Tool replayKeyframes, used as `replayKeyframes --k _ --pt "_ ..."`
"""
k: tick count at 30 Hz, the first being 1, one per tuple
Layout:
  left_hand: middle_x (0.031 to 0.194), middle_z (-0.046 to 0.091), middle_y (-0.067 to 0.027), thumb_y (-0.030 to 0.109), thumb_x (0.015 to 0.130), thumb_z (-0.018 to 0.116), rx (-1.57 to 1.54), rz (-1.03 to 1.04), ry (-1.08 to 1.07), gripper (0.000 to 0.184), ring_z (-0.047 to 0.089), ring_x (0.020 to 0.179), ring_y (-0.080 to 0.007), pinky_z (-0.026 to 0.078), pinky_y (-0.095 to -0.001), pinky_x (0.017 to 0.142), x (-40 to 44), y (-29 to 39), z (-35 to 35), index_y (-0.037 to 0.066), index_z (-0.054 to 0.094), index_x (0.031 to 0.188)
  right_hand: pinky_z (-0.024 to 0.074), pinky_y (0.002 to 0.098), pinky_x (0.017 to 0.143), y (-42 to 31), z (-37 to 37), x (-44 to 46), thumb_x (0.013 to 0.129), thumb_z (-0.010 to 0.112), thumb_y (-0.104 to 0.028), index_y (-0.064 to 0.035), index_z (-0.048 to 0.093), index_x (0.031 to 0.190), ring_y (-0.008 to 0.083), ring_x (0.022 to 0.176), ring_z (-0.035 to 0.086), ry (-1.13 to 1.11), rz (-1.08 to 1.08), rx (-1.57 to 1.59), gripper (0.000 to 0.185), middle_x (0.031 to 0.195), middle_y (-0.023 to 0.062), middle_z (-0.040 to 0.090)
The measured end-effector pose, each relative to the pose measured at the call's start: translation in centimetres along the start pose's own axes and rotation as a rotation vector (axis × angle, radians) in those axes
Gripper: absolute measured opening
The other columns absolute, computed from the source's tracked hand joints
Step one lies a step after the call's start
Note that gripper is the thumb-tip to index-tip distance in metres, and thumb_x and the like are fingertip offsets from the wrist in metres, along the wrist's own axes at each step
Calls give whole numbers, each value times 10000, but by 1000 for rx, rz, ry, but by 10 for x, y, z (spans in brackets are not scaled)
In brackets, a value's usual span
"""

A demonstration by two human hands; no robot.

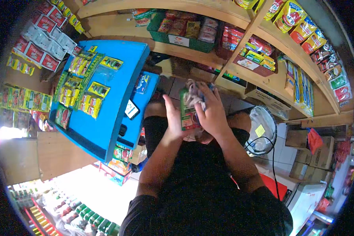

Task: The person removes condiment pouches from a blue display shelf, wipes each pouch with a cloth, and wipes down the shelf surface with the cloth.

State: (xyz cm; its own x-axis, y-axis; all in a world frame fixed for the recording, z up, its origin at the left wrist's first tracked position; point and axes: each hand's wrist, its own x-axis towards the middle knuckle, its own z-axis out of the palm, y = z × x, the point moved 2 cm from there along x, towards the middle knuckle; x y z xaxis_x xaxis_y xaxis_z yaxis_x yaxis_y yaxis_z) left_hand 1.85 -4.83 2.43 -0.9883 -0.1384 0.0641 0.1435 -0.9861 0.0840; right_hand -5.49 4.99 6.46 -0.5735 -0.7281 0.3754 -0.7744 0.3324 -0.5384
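Between my hands is a green and red packet (pixel 188 118), upright above my lap. My left hand (pixel 174 119) is at the packet's left edge, thumb raised and apart, the palm side against it. My right hand (pixel 213 114) presses a crumpled greyish cloth (pixel 194 95) on the packet's upper part, its fingers wrapped over the cloth. The lower part of the packet shows red print. To the left stands a blue display board (pixel 106 90) with hanging yellow and green sachets (pixel 99 89) and a green and red pouch (pixel 63 116) at its lower corner.
A phone (pixel 132 109) lies on a blue ledge (pixel 147 98) left of my lap. Wooden shelves (pixel 240 84) hold a green basket (pixel 155 33) of packets. At right are a lined bin (pixel 259 118), a black cable (pixel 274 173) and cardboard boxes (pixel 303 159).
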Motion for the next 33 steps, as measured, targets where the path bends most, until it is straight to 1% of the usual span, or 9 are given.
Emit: replayKeyframes --k 3,5,8,12,15,17,24,28,33 --pt "1288 553 -131 803 856 233 437 90 299 918 545 1164 -285 403 -440 1032 -2 5 1 75 445 1374 253 535 1118 0 8 -6 877 600 -240 -2 498 1301 426 1273 421 -82 -140 47 497 1375 231 460" --pt "1256 574 -128 812 845 249 -142 39 -241 918 561 1140 -283 428 -439 1008 3 8 -42 79 461 1356 275 517 1114 -22 -6 0 875 610 -242 2 509 1288 451 1255 424 -205 -262 115 489 1360 243 466" --pt "1271 564 -135 833 821 258 -165 -8 -153 949 550 1161 -298 416 -456 1021 4 4 -26 80 449 1367 290 522 1101 7 11 -7 878 606 -236 3 509 1288 456 1247 429 -84 -83 -152 484 1351 246 472" --pt "1298 542 -142 849 805 265 53 -63 210 984 531 1187 -312 390 -461 1047 -3 2 13 73 416 1391 322 518 1069 43 11 -10 887 604 -236 27 498 1285 426 1235 450 79 246 304 489 1331 247 489" --pt "1323 533 -136 829 828 257 -351 -70 -153 947 521 1216 -291 405 -446 1038 2 7 -29 81 438 1378 284 545 1093 0 0 -5 899 573 -210 -12 505 1298 394 1306 407 21 -112 236 451 1357 193 490" --pt "1301 553 -122 827 834 239 549 148 298 927 537 1199 -270 428 -421 1015 -2 5 -9 90 476 1343 224 575 1116 -21 0 -3 883 573 -206 -40 523 1286 367 1346 382 -135 -245 78 439 1367 148 494" --pt "1365 506 -154 819 843 208 607 90 422 946 519 1229 -300 413 -440 1036 -1 5 -5 86 419 1403 210 560 1122 -6 15 -2 842 585 -210 -72 512 1303 367 1374 336 -141 -193 66 487 1433 144 427" --pt "1430 419 -212 813 849 178 36 -50 89 960 493 1250 -357 394 -495 1044 -1 9 -11 99 280 1483 209 556 1123 -40 10 -23 857 590 -342 -76 408 1419 370 1416 266 -364 -306 63 648 1517 141 321" --pt "1372 481 -184 816 843 237 111 -87 65 946 483 1250 -332 379 -477 1058 -3 14 -4 80 372 1423 205 555 1126 -30 0 -43 882 551 -403 -79 347 1458 373 1425 239 -426 -308 -34 692 1532 166 282"
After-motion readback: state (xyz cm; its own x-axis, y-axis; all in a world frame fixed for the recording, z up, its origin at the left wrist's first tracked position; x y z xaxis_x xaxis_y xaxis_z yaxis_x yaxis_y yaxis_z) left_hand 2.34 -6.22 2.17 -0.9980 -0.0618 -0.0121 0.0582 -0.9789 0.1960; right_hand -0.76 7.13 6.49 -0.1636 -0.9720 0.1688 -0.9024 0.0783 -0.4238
